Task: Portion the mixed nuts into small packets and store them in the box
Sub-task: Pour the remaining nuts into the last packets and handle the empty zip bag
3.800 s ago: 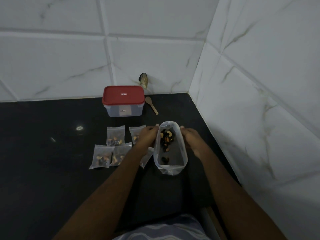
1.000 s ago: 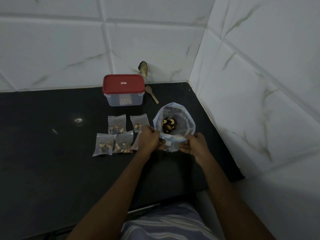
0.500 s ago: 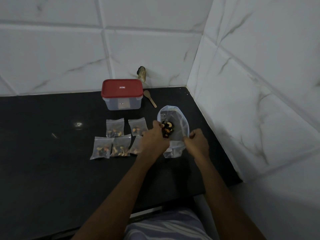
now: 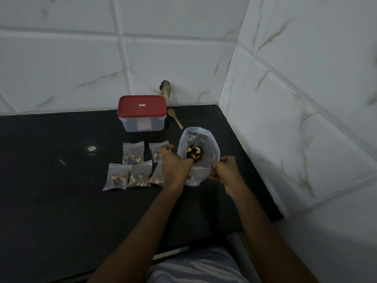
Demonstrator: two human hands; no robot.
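Reaching: left hand into open plastic bag, fingertips at mixed nuts; grip unclear
Right hand: pinches bag's near rim
Filled packets: left of bag, before red-lidded box

The rectangular translucent plastic box has a red lid. The glossy stone desk is black, the tiled wall white with grey veining. Cream, tan and dark mixed nuts show through the large clear plastic bag and small clear packets.
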